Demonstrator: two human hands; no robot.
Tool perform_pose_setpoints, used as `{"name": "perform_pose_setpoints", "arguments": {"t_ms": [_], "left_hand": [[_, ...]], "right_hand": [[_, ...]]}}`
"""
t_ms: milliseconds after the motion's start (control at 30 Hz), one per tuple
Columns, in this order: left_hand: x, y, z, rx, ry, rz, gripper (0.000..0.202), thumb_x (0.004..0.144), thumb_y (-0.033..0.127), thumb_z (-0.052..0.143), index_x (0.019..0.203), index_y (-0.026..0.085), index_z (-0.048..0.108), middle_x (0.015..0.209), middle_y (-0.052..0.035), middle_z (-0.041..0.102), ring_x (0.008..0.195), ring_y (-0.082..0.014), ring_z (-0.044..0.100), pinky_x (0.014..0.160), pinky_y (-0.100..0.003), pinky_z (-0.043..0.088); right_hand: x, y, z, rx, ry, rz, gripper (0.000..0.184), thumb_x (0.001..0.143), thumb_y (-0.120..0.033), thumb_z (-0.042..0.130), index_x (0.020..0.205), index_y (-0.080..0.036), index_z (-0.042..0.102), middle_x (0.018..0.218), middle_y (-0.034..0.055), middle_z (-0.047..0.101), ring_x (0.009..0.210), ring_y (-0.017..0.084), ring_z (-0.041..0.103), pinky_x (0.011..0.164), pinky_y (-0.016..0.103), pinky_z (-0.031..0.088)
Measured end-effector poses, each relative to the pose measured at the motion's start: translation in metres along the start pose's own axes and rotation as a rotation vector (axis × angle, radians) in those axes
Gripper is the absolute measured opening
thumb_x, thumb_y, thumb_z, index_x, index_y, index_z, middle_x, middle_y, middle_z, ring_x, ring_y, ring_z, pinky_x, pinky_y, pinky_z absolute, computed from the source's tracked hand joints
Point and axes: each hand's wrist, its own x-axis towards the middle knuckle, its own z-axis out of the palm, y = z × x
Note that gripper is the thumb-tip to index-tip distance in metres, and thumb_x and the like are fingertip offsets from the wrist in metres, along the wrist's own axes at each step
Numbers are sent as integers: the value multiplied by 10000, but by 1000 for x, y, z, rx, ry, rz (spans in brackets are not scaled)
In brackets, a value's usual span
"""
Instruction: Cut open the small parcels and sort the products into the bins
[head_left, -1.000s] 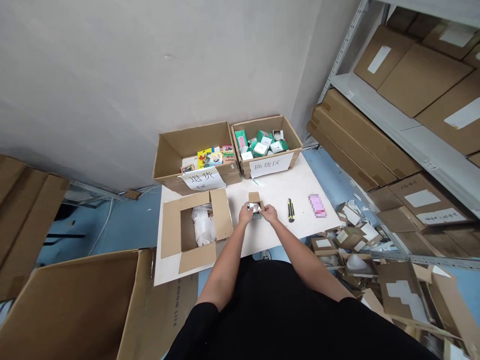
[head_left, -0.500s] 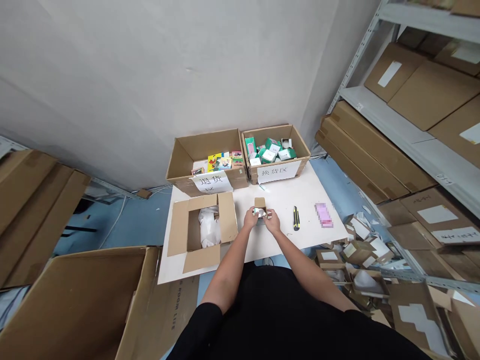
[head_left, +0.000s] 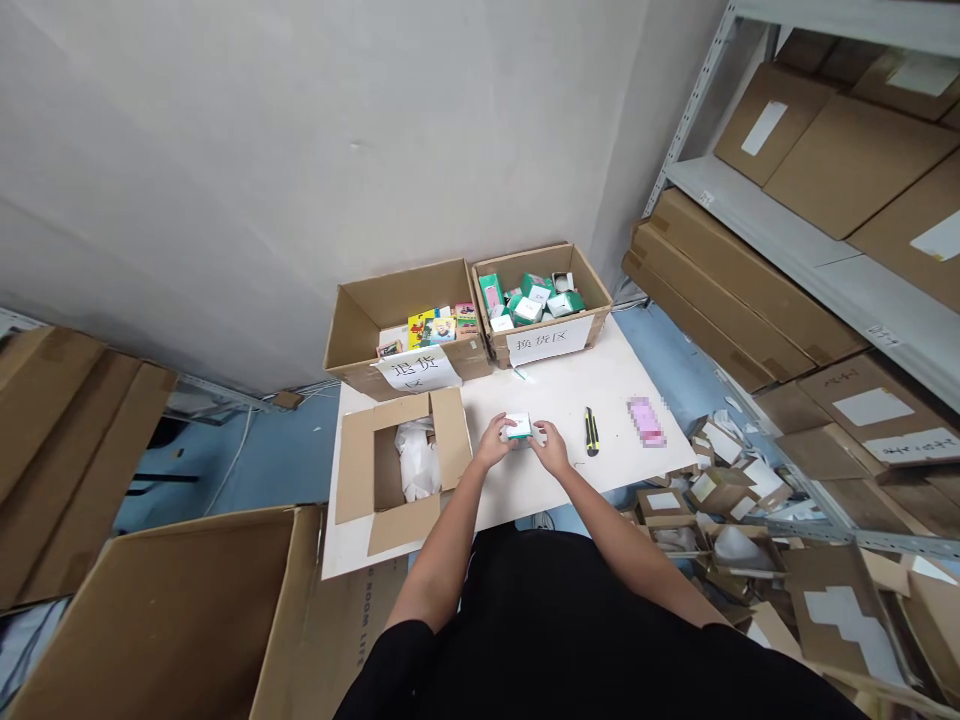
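Both my hands meet over the middle of a white table [head_left: 555,390]. My left hand [head_left: 493,441] and my right hand [head_left: 551,447] are closed on the two ends of a small white and green box [head_left: 518,427], held just above the tabletop. To the left of my hands stands an open cardboard carton [head_left: 397,465] with white wrapping inside. A yellow and black utility knife [head_left: 591,431] lies to the right of my right hand.
Two open cartons with paper labels stand at the table's back: one [head_left: 401,330] with colourful boxes, one [head_left: 544,300] with green and white boxes. A pink object [head_left: 646,421] lies right of the knife. Torn cardboard [head_left: 720,490] litters the floor; metal shelving [head_left: 817,250] with flat cartons stands right.
The small brown carton flap seen between my hands earlier is gone; a white and green box now shows in them. The view has shifted slightly.
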Motion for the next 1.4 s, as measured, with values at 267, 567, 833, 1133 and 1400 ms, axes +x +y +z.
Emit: {"name": "perform_pose_setpoints", "arguments": {"t_ms": [267, 567, 833, 1133, 1400], "left_hand": [[-1, -1, 6, 21, 64, 5, 313, 854, 134, 664, 1137, 249, 732, 1445, -109, 638, 1362, -254, 600, 1021, -406, 571], [-9, 0, 3, 79, 31, -1, 186, 921, 182, 659, 1010, 250, 808, 1428, -98, 682, 1381, -281, 608, 1152, -435, 499], [-3, 4, 21, -284, 216, -278, 492, 803, 170, 786, 1277, 190, 656, 1158, -138, 773, 1050, -248, 760, 932, -409, 612], [39, 52, -29, -287, 231, -159, 424, 817, 202, 761, 1233, 141, 712, 992, -134, 770, 847, -264, 752, 849, -437, 608], [137, 168, -128, -395, 290, 357, 671, 860, 316, 781, 1491, 238, 564, 1445, -131, 657, 1306, -271, 647, 1129, -453, 516]], "right_hand": [[8, -11, 10, -158, 3, -64, 244, 995, -243, 517, 1128, -244, 722, 1181, 96, 695, 1116, 250, 652, 1016, 356, 506], [16, 5, 15, -75, 0, -66, 154, 895, -247, 578, 906, -230, 730, 1059, 74, 749, 1007, 241, 699, 962, 361, 534], [25, -6, 20, 154, -25, 333, 402, 801, -359, 669, 1180, -225, 651, 972, 42, 757, 871, 236, 744, 831, 349, 576], [77, -63, -22, 119, -102, 238, 272, 853, -406, 673, 1056, -225, 680, 779, 9, 702, 798, 272, 714, 836, 399, 559], [192, -196, -84, 314, 68, -176, 644, 861, -487, 684, 1442, -220, 608, 1368, 128, 692, 1215, 297, 679, 1081, 460, 521]]}}
